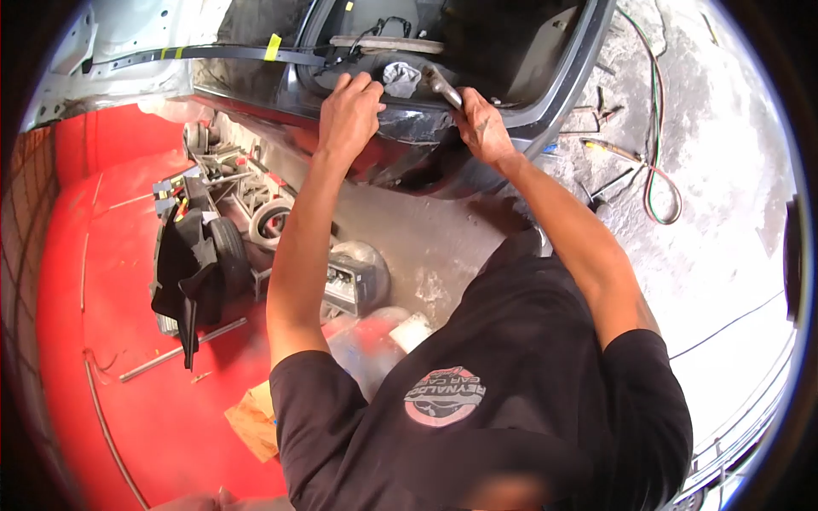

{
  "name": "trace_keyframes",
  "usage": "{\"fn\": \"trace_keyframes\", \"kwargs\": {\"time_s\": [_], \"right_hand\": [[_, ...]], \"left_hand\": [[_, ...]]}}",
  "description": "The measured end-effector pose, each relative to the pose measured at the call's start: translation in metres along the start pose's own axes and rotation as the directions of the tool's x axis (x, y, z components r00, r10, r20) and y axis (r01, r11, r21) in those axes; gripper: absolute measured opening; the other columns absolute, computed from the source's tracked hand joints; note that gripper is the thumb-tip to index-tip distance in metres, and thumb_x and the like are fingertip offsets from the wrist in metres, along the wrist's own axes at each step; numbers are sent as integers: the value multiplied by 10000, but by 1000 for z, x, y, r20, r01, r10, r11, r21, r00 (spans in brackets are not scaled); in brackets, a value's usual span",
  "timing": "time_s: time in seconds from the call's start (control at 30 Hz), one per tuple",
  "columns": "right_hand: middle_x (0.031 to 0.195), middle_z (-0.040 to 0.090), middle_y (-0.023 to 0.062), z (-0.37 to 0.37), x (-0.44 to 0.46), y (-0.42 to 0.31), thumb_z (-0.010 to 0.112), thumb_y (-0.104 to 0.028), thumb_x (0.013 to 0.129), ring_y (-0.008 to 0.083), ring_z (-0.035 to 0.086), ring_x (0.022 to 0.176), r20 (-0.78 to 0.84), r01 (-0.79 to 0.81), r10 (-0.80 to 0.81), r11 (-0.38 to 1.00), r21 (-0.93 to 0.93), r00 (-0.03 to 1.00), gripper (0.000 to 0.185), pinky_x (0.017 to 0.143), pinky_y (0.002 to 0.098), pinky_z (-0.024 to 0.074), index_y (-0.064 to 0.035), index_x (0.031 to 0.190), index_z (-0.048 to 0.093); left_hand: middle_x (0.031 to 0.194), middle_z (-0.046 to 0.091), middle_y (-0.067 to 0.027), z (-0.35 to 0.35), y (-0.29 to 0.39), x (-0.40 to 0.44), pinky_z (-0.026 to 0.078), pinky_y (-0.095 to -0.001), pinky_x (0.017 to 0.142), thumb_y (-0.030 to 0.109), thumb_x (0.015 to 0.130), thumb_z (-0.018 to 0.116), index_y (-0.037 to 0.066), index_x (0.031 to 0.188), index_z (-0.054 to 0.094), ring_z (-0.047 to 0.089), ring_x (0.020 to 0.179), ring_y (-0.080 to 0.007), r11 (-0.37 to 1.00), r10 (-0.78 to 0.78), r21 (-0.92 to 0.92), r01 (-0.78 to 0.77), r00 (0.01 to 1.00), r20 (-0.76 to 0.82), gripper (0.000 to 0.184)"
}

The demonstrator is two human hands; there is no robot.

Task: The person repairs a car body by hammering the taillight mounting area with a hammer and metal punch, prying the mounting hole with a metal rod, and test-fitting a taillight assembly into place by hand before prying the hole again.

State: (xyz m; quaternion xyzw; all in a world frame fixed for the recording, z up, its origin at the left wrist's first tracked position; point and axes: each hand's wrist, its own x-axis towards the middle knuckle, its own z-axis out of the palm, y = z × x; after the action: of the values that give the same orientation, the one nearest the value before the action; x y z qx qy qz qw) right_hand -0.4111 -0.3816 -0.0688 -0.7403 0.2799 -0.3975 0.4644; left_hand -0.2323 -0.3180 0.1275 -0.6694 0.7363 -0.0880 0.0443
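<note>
My right hand (484, 126) is wrapped around a metal hammer (443, 88), its head pointing away over the rim of the car opening. My left hand (351, 115) is closed at the same rim, fingers curled; whatever they grip is hidden. Between the two hands lies a crumpled grey cloth (400, 78) inside the edge. The dark car body panel (409, 126) below looks scuffed and dented. A long dark strip (226, 53) with yellow tape (273, 47) runs from the left to near my left hand.
Car parts and a tire (228, 260) are piled on the left beside a black plastic liner (189, 264). A grey boxy part (349, 283) sits below the car. On the right floor lie a looped hose (656, 157) and a yellow-tipped tool (612, 151).
</note>
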Motion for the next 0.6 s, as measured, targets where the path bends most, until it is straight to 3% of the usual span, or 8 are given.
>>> {"fn": "trace_keyframes", "kwargs": {"time_s": [0.07,0.17,0.3,0.4,0.47,0.53,0.57,0.6], "right_hand": [[965,571,241,-1,2,-3,631,23,853,490,570,940,19,-82,81,995,58,997,231,776,548,458,-12,999,456],[930,568,234,-6,2,-2,620,41,845,481,575,936,5,-18,18,998,66,1000,217,771,546,448,-14,968,451],[922,556,217,4,1,5,675,-8,861,476,565,893,-73,-9,14,997,78,997,220,766,505,446,-9,998,503],[993,565,224,4,5,5,626,73,806,476,560,990,-40,-82,86,992,101,995,242,824,538,458,-5,992,492],[1054,561,221,10,8,10,641,77,761,457,553,1049,-75,-20,27,996,92,997,315,877,527,468,-3,1048,538],[1089,561,219,12,7,18,653,75,739,449,549,1076,-72,26,-23,999,43,997,364,911,523,468,-5,1081,558],[1027,565,188,15,7,20,738,-24,810,437,554,1030,-118,18,-10,998,63,993,260,873,477,466,-11,1007,568],[1039,570,189,17,3,24,739,-27,810,435,556,1032,-132,15,-5,997,76,991,267,880,474,468,-10,1022,579]], "left_hand": [[928,602,-99,-1,3,0,521,-463,780,84,787,764,36,852,647,576,919,-346,1000,-13,-29,12,999,-37,143],[920,601,-96,-5,9,-2,526,-459,768,102,798,758,41,842,656,578,920,-342,995,21,-97,-28,997,-75,127],[922,601,-92,-4,15,3,525,-449,775,125,811,755,39,833,658,578,926,-330,999,31,27,-31,1000,8,131],[912,585,-88,2,15,6,516,-448,771,150,828,747,37,846,663,572,924,-324,996,61,59,-63,998,35,143],[934,599,-85,0,14,8,509,-450,764,175,843,739,42,880,701,573,937,-321,995,66,72,-72,994,90,143],[943,652,-95,-3,25,13,490,-453,807,184,867,713,50,919,735,604,939,-319,994,105,-11,-105,991,85,145],[948,679,-100,-1,30,17,481,-455,828,188,879,701,54,938,752,620,940,-317,991,128,-55,-124,988,80,156],[951,694,-104,8,33,18,478,-450,838,185,885,697,46,972,756,634,938,-324,989,101,-114,-89,990,100,174]]}}
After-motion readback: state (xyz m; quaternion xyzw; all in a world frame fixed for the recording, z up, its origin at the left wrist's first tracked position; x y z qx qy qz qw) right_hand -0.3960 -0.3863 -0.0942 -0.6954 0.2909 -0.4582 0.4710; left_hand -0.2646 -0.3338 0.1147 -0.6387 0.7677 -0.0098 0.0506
